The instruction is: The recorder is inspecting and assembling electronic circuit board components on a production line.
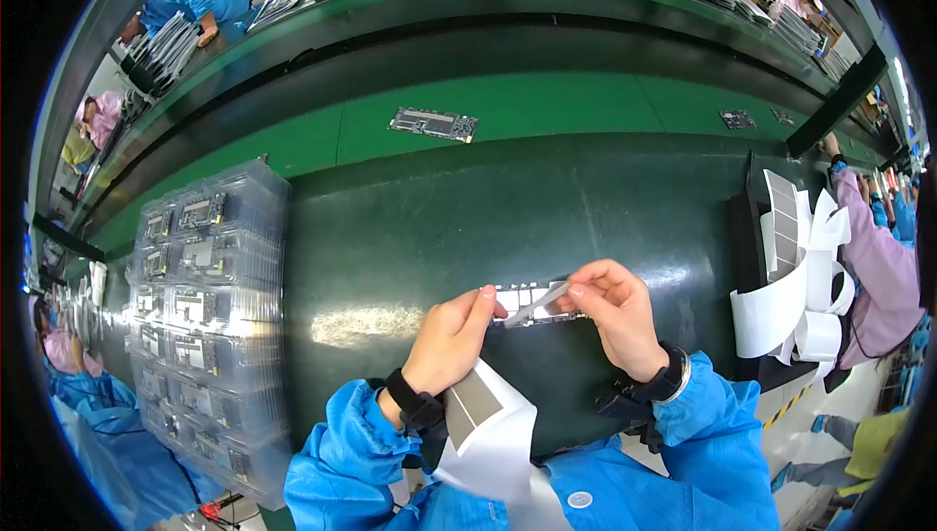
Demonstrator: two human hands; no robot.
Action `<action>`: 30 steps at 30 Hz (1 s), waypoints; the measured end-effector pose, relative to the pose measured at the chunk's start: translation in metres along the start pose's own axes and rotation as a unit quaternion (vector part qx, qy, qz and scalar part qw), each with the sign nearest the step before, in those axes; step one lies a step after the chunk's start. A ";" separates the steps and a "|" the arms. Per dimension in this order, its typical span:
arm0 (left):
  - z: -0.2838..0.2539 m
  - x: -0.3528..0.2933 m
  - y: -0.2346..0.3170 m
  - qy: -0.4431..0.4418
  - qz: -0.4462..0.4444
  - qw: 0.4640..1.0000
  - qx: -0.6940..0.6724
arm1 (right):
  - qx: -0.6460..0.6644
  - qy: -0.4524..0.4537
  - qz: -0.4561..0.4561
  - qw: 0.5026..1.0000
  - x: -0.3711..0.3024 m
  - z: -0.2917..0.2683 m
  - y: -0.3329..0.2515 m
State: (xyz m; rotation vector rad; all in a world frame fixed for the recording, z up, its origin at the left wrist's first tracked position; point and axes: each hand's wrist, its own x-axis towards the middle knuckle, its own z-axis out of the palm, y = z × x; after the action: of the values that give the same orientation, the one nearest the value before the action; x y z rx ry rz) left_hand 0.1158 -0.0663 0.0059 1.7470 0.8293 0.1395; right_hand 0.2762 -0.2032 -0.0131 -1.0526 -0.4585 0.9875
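Observation:
A circuit board (pixel 508 300) with white and silver patches lies on the dark green bench in front of me. My left hand (pixel 444 346) is closed, with its thumb and index fingertip at the board's left end. From under this hand hangs a white backing strip (pixel 503 414) with grey rectangular stickers on it; the fingers gripping it are partly hidden. Between the thumb and index finger of my right hand (pixel 620 316) is a thin grey sticker (pixel 537 306), tilted over the board. Its lower end is close to the board; I cannot tell whether they touch.
Stacked clear plastic trays (pixel 210 326) holding circuit boards stand at the left. At the right, curled white sticker strips (pixel 795 277) fill a black holder. Another board (pixel 433 124) lies on the green conveyor belt (pixel 547 102) beyond the bench. Co-workers sit at both sides and across.

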 end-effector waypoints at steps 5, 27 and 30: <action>0.003 0.004 -0.006 -0.008 -0.003 0.999 -0.039 | -0.008 0.082 -0.001 0.997 -0.001 -0.004 0.007; 0.007 0.007 -0.003 0.060 -0.006 0.997 -0.046 | -0.243 0.096 -0.056 0.964 -0.004 0.013 0.009; 0.008 0.009 -0.003 0.081 0.010 0.997 0.010 | -0.396 0.109 -0.131 0.902 0.001 0.012 0.010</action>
State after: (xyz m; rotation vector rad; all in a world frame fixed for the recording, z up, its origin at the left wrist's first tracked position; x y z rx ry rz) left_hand 0.1253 -0.0674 -0.0023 1.7790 0.9330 0.2896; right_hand 0.2632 -0.1941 -0.0166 -1.7548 -0.8249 0.4131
